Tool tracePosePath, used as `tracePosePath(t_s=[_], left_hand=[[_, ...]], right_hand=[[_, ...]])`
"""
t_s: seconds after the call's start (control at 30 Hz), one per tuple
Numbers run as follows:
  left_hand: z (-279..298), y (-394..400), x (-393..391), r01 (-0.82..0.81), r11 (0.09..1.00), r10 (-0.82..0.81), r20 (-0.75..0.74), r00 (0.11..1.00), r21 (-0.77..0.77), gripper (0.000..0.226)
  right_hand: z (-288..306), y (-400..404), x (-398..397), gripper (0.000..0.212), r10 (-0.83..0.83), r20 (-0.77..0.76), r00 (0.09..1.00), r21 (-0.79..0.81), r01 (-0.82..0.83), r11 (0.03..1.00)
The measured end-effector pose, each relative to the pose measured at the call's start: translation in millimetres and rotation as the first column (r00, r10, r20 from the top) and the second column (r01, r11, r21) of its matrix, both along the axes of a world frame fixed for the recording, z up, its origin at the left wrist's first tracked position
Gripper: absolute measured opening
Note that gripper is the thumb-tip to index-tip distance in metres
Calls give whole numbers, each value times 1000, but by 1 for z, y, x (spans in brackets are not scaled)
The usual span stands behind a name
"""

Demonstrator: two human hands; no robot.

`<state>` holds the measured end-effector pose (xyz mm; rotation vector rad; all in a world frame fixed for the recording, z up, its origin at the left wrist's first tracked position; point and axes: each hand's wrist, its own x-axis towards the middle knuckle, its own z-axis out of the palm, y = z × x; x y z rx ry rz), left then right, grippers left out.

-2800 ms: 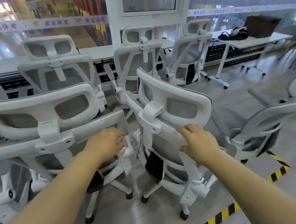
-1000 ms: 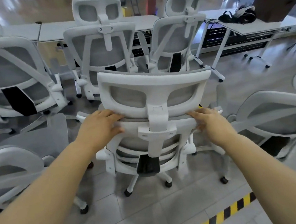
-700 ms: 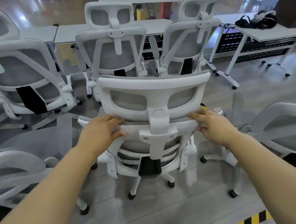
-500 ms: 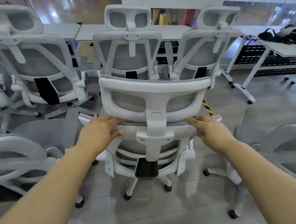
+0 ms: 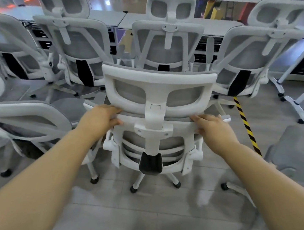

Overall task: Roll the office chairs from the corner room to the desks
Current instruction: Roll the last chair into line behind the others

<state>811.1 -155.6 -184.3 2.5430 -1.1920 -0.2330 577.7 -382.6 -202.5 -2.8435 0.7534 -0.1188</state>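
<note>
A white office chair (image 5: 156,88) with grey mesh and a headrest stands right in front of me, its back toward me. My left hand (image 5: 99,120) grips the top edge of its backrest on the left side. My right hand (image 5: 214,129) holds the same edge on the right, fingers curled over it. The chair's castors rest on the grey tiled floor. White desks (image 5: 108,17) run along the glass wall behind the row of chairs.
Several identical white chairs (image 5: 166,44) stand in a row ahead, close to the held chair. One chair (image 5: 27,117) crowds the left side and another (image 5: 299,149) the right. A yellow-black floor stripe (image 5: 246,126) runs on the right. A white table leg frame (image 5: 290,97) stands far right.
The chair has rolled forward with both hands on its backrest, and the view has swung left. The row of chairs and desks is nearer, and the floor stripe now lies to the right.
</note>
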Motion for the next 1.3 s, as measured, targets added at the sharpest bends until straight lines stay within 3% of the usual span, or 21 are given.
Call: tracePosePath(t_s=[0.53,1.13,1.3], left_hand=[[-3,24,6,7,1000,-7,-28,1000,-8,43],[5,19,-14,58,998,-59,61,996,14,44],[4,19,-12,82,995,-87,89,992,63,48]], right_hand=[[7,36,2,46,-51,-45,998,12,52,999],[13,34,-10,43,-65,-6,998,48,65,997],[26,37,-7,46,-109,-170,979,47,118,992]])
